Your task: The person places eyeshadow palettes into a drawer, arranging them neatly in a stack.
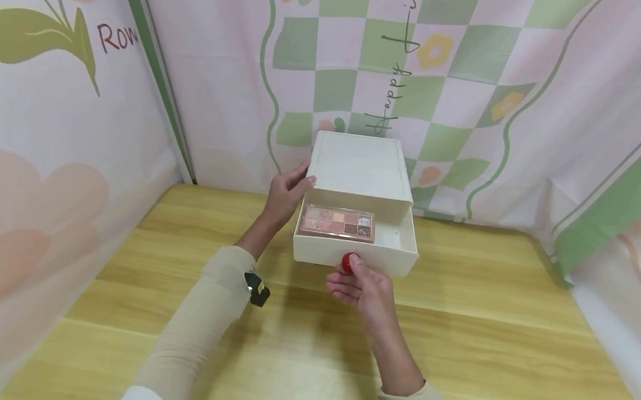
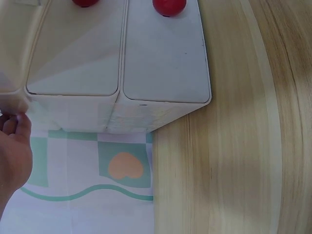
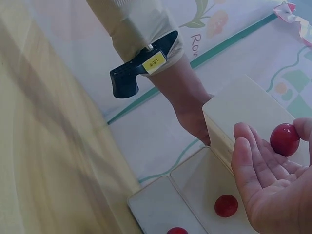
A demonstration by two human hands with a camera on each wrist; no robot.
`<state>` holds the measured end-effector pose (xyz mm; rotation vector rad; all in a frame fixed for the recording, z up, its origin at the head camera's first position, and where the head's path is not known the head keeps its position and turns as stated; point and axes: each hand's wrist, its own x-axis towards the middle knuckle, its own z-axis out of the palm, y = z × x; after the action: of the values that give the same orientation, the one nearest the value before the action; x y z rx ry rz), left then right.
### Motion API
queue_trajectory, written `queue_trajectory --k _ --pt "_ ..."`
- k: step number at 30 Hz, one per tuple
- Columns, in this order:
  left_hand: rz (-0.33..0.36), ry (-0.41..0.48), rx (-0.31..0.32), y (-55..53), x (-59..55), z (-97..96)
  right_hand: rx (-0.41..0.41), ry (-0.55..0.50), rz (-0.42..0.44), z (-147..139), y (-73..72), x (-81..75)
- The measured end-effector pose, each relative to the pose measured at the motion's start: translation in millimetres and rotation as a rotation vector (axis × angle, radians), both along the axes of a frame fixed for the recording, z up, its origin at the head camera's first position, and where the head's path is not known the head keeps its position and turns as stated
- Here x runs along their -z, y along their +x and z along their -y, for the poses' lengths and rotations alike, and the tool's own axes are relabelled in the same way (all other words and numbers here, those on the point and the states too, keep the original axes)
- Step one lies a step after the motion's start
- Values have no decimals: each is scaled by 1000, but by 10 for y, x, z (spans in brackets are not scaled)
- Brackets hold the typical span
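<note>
A white drawer cabinet (image 1: pixel 361 162) stands at the back of the table with its top drawer (image 1: pixel 315 250) pulled out. Inside that drawer, toward its left side, lies an eyeshadow palette (image 1: pixel 334 223) with a clear lid. My right hand (image 1: pixel 372 292) pinches the drawer's round red knob (image 3: pixel 284 140), thumb on one side and fingers on the other. Against the cabinet's upper left side rests my left hand (image 1: pixel 286 197), its thumb at the top front edge. In the left wrist view, only part of this hand (image 2: pixel 14 156) shows beside the cabinet.
Below the open drawer are closed drawers, including the lowest drawer (image 2: pixel 165 63), with red knobs (image 3: pixel 226 205). The cabinet stands on a wood-grain table (image 1: pixel 515 347). A patterned curtain (image 1: pixel 215 87) hangs right behind it and along both sides.
</note>
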<state>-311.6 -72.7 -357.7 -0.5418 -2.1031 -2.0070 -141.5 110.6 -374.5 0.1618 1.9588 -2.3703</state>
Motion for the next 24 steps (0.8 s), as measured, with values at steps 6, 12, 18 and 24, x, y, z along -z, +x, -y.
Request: queue_trajectory --k 6,12,18,24 --pt "-4 2 1 2 -5 5 -4 1 -22 -10 -95 3" --pt "-2 22 -7 -10 -14 4 -8 -18 -31 -24 -188 -3" --pt "9 39 5 -13 -18 9 -10 -32 -33 -31 -256 -4" --pt "11 45 13 -9 -19 13 -11 -29 -26 -33 -305 -18"
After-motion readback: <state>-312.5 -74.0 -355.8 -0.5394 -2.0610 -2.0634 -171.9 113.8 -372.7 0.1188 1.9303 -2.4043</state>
